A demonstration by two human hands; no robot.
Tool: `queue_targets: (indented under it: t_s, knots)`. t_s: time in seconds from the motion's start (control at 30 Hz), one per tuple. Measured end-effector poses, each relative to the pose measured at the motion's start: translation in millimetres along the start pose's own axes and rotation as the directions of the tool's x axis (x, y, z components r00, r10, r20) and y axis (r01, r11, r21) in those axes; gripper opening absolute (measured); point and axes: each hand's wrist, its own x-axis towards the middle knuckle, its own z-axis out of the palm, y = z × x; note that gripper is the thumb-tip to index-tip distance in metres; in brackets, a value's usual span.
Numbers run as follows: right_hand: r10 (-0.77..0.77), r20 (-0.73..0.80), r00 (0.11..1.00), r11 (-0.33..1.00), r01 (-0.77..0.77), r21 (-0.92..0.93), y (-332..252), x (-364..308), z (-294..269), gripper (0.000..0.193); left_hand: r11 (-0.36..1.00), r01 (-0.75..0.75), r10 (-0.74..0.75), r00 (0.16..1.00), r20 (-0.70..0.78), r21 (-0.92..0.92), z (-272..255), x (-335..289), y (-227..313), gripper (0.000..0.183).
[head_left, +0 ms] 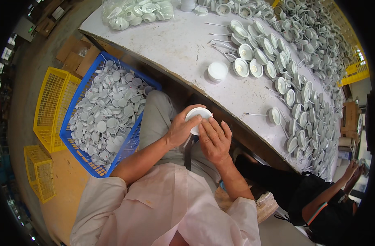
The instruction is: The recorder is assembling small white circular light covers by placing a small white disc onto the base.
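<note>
Here the left hand [180, 130] and right hand [214, 141] are both clamped on a round white plastic fitting [197, 119], held over the lap below the pale worktop [175, 49]; uneven thumb pressure could tip it to the floor.

My pale surface [183, 49] carries rows of white round fittings [285, 61], a small white disc stack [217, 71] and a bagged batch [138, 12].
</note>
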Motion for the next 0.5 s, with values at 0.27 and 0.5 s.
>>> queue_targets:
  t_s: [0.27, 0.5]
  knots:
    - [-0.024, 0.043, 0.999, 1.000, 0.024, 0.015, 0, -2, 0, 0.028, 0.993, -0.053, 0.057, 0.998, -0.039, 0.101, -1, -3, -4, 0.037]
    - [-0.010, 0.057, 0.998, 1.000, 0.011, -0.027, 1, -2, -2, 0.032, 1.000, -0.028, 0.028, 0.998, -0.050, 0.010, 0, 1, -11, 0.036]
